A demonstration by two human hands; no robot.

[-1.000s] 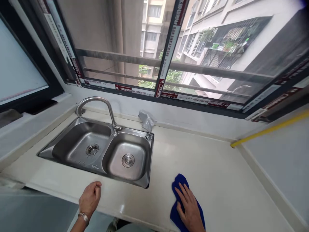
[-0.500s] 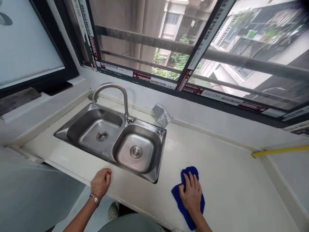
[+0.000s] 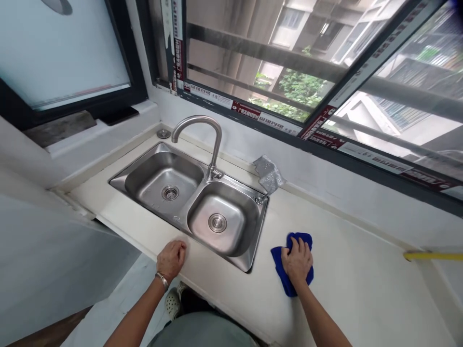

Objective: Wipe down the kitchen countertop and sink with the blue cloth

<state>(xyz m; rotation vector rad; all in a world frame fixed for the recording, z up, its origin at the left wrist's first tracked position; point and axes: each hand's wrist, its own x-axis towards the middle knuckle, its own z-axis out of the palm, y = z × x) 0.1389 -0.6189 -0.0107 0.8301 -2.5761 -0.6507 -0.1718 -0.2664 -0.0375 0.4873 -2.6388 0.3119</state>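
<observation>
My right hand (image 3: 298,262) presses down on a bunched blue cloth (image 3: 285,277) on the pale countertop (image 3: 347,289), to the right of the sink. Its fingers curl over the cloth's far part, and the rest of the cloth spreads out to the left and below. My left hand (image 3: 171,259) is closed in a fist and rests on the counter's front strip, before the sink. Between and beyond the hands lies a stainless double-bowl sink (image 3: 185,219). No object shows in the left fist.
A curved faucet (image 3: 218,144) rises behind the sink. Silvery wrapping (image 3: 268,174) stands at its back right corner. A round metal piece (image 3: 163,133) lies at the back left. A dark flat object (image 3: 118,115) rests on the left ledge. A yellow pipe (image 3: 434,256) juts in at right.
My view has swung left, so the sink and window sit farther right. My right hand has slid the blue cloth away from the front edge. My left fist stays on the counter.
</observation>
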